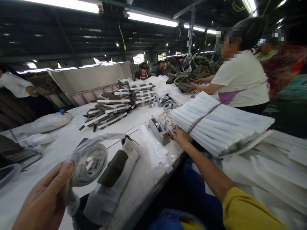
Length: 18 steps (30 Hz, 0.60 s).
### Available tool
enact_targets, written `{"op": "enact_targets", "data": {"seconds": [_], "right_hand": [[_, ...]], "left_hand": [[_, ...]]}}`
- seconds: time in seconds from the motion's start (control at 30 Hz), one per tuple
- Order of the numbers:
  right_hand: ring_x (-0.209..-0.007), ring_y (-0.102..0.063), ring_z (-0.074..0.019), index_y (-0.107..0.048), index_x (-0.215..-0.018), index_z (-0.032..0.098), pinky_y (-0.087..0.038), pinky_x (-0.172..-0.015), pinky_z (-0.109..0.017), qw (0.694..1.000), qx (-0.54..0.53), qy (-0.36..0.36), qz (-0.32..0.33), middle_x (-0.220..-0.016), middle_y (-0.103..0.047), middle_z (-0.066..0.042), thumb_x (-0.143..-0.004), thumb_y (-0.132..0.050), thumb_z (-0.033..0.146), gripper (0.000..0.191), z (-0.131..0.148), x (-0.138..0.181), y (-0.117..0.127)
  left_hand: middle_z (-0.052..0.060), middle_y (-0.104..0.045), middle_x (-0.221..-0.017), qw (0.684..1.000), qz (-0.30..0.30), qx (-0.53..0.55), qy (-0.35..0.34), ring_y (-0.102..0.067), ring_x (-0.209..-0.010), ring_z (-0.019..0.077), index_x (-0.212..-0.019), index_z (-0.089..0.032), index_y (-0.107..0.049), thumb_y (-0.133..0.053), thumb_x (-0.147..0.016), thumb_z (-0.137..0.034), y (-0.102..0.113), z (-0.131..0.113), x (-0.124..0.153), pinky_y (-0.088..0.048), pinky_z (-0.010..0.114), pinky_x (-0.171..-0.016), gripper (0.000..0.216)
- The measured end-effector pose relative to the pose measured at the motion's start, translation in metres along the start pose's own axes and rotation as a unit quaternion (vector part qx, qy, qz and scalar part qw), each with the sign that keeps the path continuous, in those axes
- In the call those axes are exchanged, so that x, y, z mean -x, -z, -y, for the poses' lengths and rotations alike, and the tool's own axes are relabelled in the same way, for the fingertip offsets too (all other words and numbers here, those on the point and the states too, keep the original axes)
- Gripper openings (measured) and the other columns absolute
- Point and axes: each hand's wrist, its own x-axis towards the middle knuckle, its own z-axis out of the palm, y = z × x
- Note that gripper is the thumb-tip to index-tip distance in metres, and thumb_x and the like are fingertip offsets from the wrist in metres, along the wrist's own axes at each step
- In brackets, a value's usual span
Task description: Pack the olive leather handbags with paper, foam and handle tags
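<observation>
My left hand [48, 191] is closed on a coiled strap [90, 164] wrapped in thin whitish film, raised above the table at the lower left. A wrapped end of the strap trails toward a dark olive, rolled fabric piece [114, 167] with a translucent white sheet around it. My right hand [181, 137] is at the table edge, right beside the front end of a grey tape dispenser [158, 130]. Its fingers are bent together; what they pinch is too small to make out. White strips [153, 148] lie just left of the dispenser.
Stacked olive straps with white wrapping [117, 102] stand farther back on the white table [134, 119]. A tied bundle of white foam-like sheets [220, 121] lies at right, above loose white sheets [271, 169]. A co-worker [242, 80] handles dark bags across from it.
</observation>
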Motion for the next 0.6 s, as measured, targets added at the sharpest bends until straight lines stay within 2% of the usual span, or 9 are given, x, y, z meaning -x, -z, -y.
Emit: {"op": "enact_targets", "data": {"seconds": [0.13, 0.23, 0.37, 0.43, 0.5, 0.53, 0.6], "right_hand": [[-0.093, -0.069, -0.0250, -0.072, -0.101, 0.019, -0.047, -0.074, -0.030, 0.999, 0.033, 0.005, 0.001, -0.098, -0.074, -0.015, -0.096, -0.047, 0.028, 0.027, -0.001, 0.008, 0.011], [-0.086, -0.071, -0.0268, -0.065, -0.121, 0.019, -0.048, -0.073, -0.033, 0.999, 0.048, 0.009, -0.016, -0.092, -0.074, -0.016, -0.097, -0.044, 0.025, 0.033, 0.000, 0.014, 0.022], [-0.091, -0.071, -0.0271, -0.056, -0.136, 0.023, -0.050, -0.078, -0.034, 0.997, 0.040, 0.040, -0.054, -0.103, -0.074, -0.015, -0.099, -0.039, 0.025, 0.040, 0.003, 0.028, 0.036], [-0.100, -0.069, -0.0255, -0.057, -0.136, 0.024, -0.050, -0.085, -0.034, 0.991, -0.006, 0.098, -0.093, -0.116, -0.072, -0.013, -0.101, -0.037, 0.026, 0.040, 0.008, 0.042, 0.037], [-0.111, -0.066, -0.0224, -0.059, -0.134, 0.023, -0.048, -0.095, -0.032, 0.969, -0.079, 0.201, -0.119, -0.127, -0.067, -0.010, -0.101, -0.036, 0.023, 0.040, 0.018, 0.059, 0.030], [-0.115, -0.064, -0.0205, -0.060, -0.133, 0.024, -0.047, -0.099, -0.031, 0.953, -0.113, 0.258, -0.115, -0.130, -0.066, -0.008, -0.101, -0.036, 0.020, 0.041, 0.024, 0.069, 0.023], [-0.118, -0.062, -0.0180, -0.061, -0.132, 0.025, -0.046, -0.102, -0.030, 0.920, -0.150, 0.356, -0.063, -0.132, -0.065, -0.006, -0.098, -0.037, 0.014, 0.043, 0.039, 0.087, 0.005]], "left_hand": [[-0.002, -0.076, -0.096, 1.000, -0.017, 0.017, -0.002, -0.068, -0.104, 0.0295, -0.109, -0.032, -0.070, -0.079, -0.066, -0.054, -0.001, 0.003, -0.002, -0.064, 0.034, -0.070, 0.049], [-0.002, -0.075, -0.100, 0.999, -0.014, 0.031, -0.006, -0.068, -0.106, 0.0283, -0.108, -0.032, -0.069, -0.079, -0.064, -0.059, -0.002, 0.006, -0.004, -0.063, 0.029, -0.068, 0.053], [-0.003, -0.075, -0.100, 0.999, -0.014, 0.050, 0.012, -0.069, -0.098, 0.0227, -0.107, -0.029, -0.069, -0.087, -0.054, -0.055, -0.002, 0.006, -0.004, -0.059, 0.022, -0.063, 0.062], [-0.003, -0.076, -0.098, 0.998, -0.016, 0.058, 0.016, -0.070, -0.094, 0.0204, -0.106, -0.026, -0.069, -0.089, -0.052, -0.054, -0.003, 0.004, -0.003, -0.058, 0.020, -0.061, 0.063], [-0.002, -0.076, -0.096, 0.998, -0.011, 0.067, 0.012, -0.070, -0.091, 0.0191, -0.104, -0.025, -0.070, -0.089, -0.052, -0.054, -0.004, 0.003, -0.003, -0.056, 0.019, -0.061, 0.063], [-0.002, -0.076, -0.094, 0.997, -0.007, 0.070, 0.010, -0.070, -0.090, 0.0187, -0.104, -0.024, -0.070, -0.088, -0.053, -0.054, -0.005, 0.003, -0.003, -0.056, 0.019, -0.061, 0.062], [-0.001, -0.076, -0.092, 0.997, 0.002, 0.076, 0.006, -0.069, -0.088, 0.0184, -0.106, -0.024, -0.069, -0.087, -0.056, -0.054, -0.006, 0.004, -0.003, -0.055, 0.019, -0.062, 0.061]]}}
